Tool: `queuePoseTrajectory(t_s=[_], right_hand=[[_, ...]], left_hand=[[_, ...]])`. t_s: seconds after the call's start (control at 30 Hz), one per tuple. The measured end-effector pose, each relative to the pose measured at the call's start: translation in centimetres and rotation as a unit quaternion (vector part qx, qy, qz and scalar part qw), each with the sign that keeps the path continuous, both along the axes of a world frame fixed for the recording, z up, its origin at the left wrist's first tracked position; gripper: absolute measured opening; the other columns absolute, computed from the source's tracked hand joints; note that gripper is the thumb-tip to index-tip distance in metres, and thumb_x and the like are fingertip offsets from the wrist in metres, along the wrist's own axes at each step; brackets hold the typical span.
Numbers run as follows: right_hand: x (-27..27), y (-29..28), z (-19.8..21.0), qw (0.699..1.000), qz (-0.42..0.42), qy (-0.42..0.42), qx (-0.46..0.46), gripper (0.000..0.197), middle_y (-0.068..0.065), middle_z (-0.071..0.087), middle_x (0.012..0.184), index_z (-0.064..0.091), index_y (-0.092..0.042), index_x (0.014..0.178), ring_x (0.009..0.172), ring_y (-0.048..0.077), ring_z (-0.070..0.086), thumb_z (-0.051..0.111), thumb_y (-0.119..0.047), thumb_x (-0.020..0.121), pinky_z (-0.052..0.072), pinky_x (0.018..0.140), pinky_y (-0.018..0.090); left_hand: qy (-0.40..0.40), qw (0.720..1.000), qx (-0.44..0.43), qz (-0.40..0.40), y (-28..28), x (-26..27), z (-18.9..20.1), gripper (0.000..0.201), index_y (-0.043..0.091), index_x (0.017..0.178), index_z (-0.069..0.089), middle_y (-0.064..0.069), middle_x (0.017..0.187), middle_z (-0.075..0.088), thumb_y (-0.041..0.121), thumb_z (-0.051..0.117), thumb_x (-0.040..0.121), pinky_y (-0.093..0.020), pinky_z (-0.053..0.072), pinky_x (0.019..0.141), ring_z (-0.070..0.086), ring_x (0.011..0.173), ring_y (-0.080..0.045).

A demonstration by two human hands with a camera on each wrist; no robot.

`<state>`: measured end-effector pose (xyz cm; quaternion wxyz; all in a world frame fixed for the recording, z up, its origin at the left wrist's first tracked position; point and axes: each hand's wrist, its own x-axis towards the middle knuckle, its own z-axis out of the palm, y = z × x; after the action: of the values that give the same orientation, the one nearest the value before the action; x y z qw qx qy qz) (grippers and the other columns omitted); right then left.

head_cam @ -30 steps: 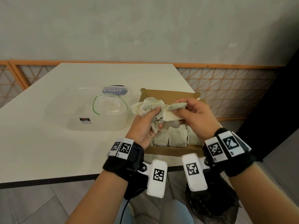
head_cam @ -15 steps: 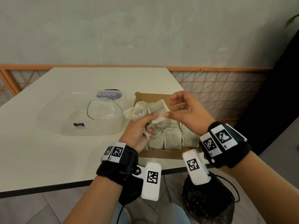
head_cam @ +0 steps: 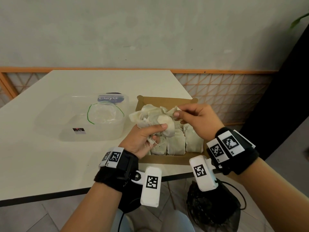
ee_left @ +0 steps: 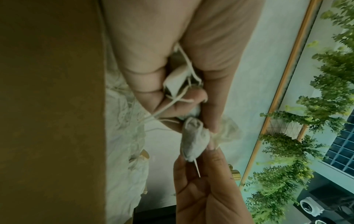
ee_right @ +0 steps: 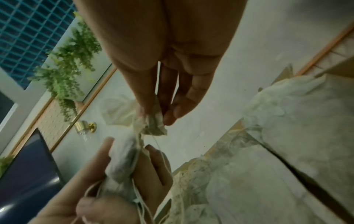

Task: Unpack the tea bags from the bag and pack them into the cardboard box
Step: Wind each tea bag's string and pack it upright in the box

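On the table (head_cam: 50, 156) a clear tub (head_cam: 66, 131) sits beside the box (head_cam: 165, 160), which has tea bags (head_cam: 176, 144) in rows. Above the box, the left hand (head_cam: 142, 139) clutches a bunch of bags (head_cam: 150, 117), while the right hand (head_cam: 199, 121) pinches one bag (head_cam: 173, 109) at its edge.

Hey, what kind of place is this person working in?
Probably a café or casual indoor seating area, though that is a guess. A plain white table stands against a grey wall with an orange wooden lattice rail, and hanging green plants show beside a gridded window.
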<state>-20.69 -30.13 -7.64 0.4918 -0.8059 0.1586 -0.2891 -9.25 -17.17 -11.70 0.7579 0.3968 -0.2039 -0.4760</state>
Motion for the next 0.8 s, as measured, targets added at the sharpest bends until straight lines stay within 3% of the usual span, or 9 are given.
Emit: queuePoseTrajectory(t_s=[0.1, 0.17, 0.23, 0.37, 0.5, 0.57, 0.63, 0.7, 0.8], right_hand=[[0.1, -0.7, 0.0, 0.999, -0.019, 0.002, 0.040, 0.011, -0.005, 0.067, 0.066, 0.069, -0.010, 0.088, 0.058, 0.001, 0.061, 0.062, -0.002, 0.085, 0.051, 0.058, 0.013], [-0.3, -1.2, 0.3, 0.998, -0.046, 0.013, 0.040, 0.013, 0.001, 0.065, 0.067, 0.065, -0.002, 0.098, 0.052, -0.001, 0.059, 0.061, -0.002, 0.086, 0.048, 0.053, 0.011], [-1.2, -1.8, 0.7, 0.997, -0.060, 0.056, 0.002, 0.010, 0.003, 0.064, 0.069, 0.064, -0.006, 0.096, 0.053, -0.002, 0.058, 0.062, -0.008, 0.087, 0.046, 0.056, 0.011], [-4.2, -2.8, 1.7, 0.976, -0.015, 0.195, -0.098, 0.016, 0.017, 0.067, 0.083, 0.069, -0.010, 0.084, 0.073, 0.024, 0.059, 0.062, -0.024, 0.087, 0.046, 0.076, 0.031], [-6.7, -3.3, 2.0, 0.949, 0.029, 0.297, -0.102, 0.012, -0.006, 0.068, 0.091, 0.074, -0.023, 0.084, 0.092, 0.016, 0.062, 0.066, -0.032, 0.082, 0.045, 0.090, 0.029], [-6.8, -3.7, 0.9, 0.932, 0.033, 0.343, -0.113, 0.009, -0.013, 0.068, 0.087, 0.074, -0.030, 0.081, 0.089, 0.007, 0.061, 0.067, -0.036, 0.081, 0.044, 0.088, 0.025], [-6.5, -4.3, -0.9, 0.917, 0.014, 0.370, -0.151, 0.012, -0.019, 0.067, 0.076, 0.072, -0.040, 0.074, 0.077, 0.002, 0.059, 0.066, -0.050, 0.076, 0.045, 0.083, 0.028], [-6.2, -5.2, -2.4, 0.922, -0.030, 0.354, -0.155, 0.024, -0.014, 0.068, 0.076, 0.071, -0.042, 0.071, 0.078, 0.009, 0.060, 0.061, -0.064, 0.066, 0.048, 0.085, 0.038], [-5.5, -5.3, -2.9, 0.931, -0.089, 0.325, -0.140, 0.012, 0.004, 0.064, 0.080, 0.069, -0.036, 0.073, 0.078, 0.021, 0.058, 0.068, -0.047, 0.076, 0.047, 0.081, 0.042]], left_hand=[[0.000, 1.000, 0.011, 0.010, 0.0, -0.1, 0.1, 0.028, 0.005, 0.093, 0.063, -0.004, 0.078, 0.064, -0.004, 0.072, 0.068, -0.011, 0.036, 0.040, 0.053, 0.055, -0.003], [0.008, 1.000, 0.007, 0.019, 0.1, -0.2, 0.2, 0.023, 0.008, 0.088, 0.062, -0.001, 0.069, 0.065, -0.002, 0.066, 0.068, -0.011, 0.035, 0.040, 0.053, 0.052, -0.003], [0.014, 1.000, 0.006, 0.025, 0.0, -0.3, 0.2, 0.020, 0.009, 0.087, 0.061, 0.000, 0.066, 0.065, -0.003, 0.063, 0.071, -0.011, 0.036, 0.040, 0.053, 0.050, -0.003], [0.021, 0.999, 0.009, 0.036, 0.0, -0.3, 0.2, 0.018, 0.011, 0.085, 0.061, 0.001, 0.066, 0.065, -0.003, 0.063, 0.073, -0.011, 0.036, 0.041, 0.053, 0.049, -0.003], [0.016, 0.999, 0.005, 0.045, -0.1, -0.2, 0.0, 0.017, 0.011, 0.086, 0.061, 0.001, 0.069, 0.066, -0.001, 0.063, 0.074, -0.012, 0.037, 0.042, 0.053, 0.052, -0.003], [0.021, 0.999, 0.004, 0.046, -0.2, -0.2, 0.0, 0.019, 0.011, 0.088, 0.061, 0.000, 0.071, 0.067, -0.001, 0.064, 0.073, -0.012, 0.037, 0.042, 0.054, 0.052, -0.004], [0.027, 0.999, 0.005, 0.047, -0.2, -0.2, 0.0, 0.022, 0.011, 0.089, 0.061, 0.000, 0.071, 0.066, 0.000, 0.065, 0.071, -0.011, 0.037, 0.042, 0.054, 0.052, -0.004], [0.030, 0.998, 0.007, 0.049, -0.2, -0.2, 0.0, 0.021, 0.011, 0.089, 0.061, 0.000, 0.070, 0.066, -0.001, 0.064, 0.073, -0.011, 0.037, 0.042, 0.054, 0.051, -0.004], [0.027, 0.998, 0.010, 0.048, -0.2, -0.3, 0.1, 0.018, 0.010, 0.087, 0.060, -0.001, 0.069, 0.067, -0.003, 0.062, 0.076, -0.011, 0.037, 0.042, 0.054, 0.050, -0.004]])
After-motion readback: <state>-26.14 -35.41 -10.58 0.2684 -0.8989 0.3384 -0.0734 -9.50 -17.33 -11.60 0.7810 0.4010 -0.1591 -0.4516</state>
